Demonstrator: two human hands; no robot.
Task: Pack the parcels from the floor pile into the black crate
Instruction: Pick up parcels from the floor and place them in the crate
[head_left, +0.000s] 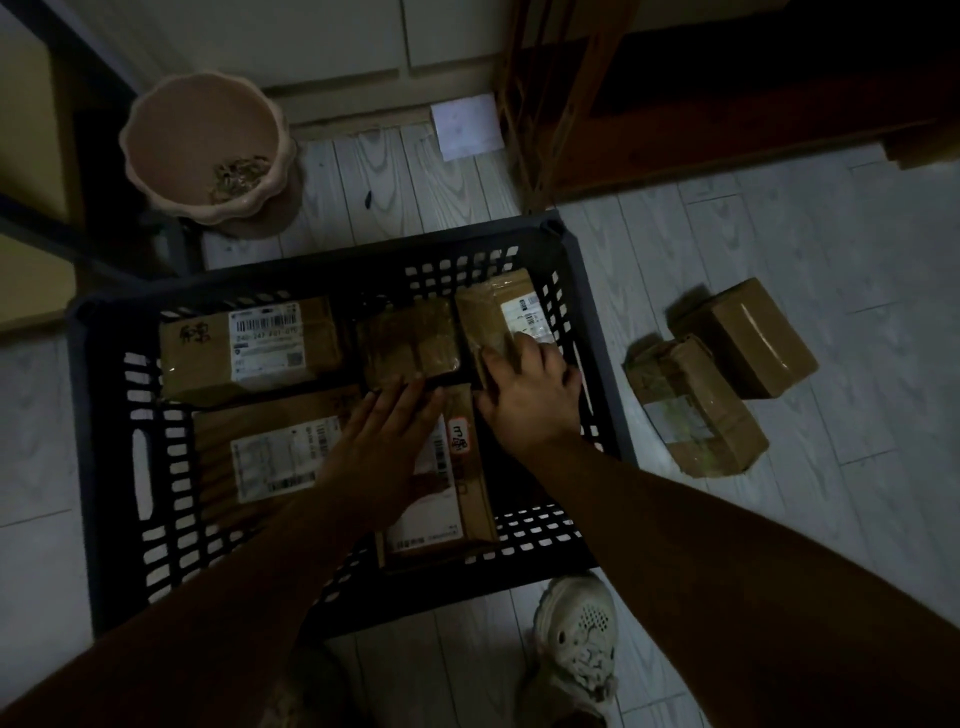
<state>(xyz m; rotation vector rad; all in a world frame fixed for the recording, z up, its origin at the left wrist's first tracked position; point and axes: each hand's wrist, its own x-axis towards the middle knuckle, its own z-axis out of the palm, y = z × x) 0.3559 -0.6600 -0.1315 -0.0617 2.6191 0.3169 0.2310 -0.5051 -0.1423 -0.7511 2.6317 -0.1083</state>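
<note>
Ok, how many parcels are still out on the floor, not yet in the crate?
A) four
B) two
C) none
B: a tape-wrapped parcel and a plain brown parcel lie on the floor to the right of the black crate.

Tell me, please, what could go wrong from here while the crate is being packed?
The bottom of the black crate looks almost covered, so the two parcels on the floor may need stacking on top and could slide. The right hand grips the far-right parcel, seemingly squeezed between the crate wall and the small taped parcel; forcing it down might crush a corner or pinch fingers.
</note>
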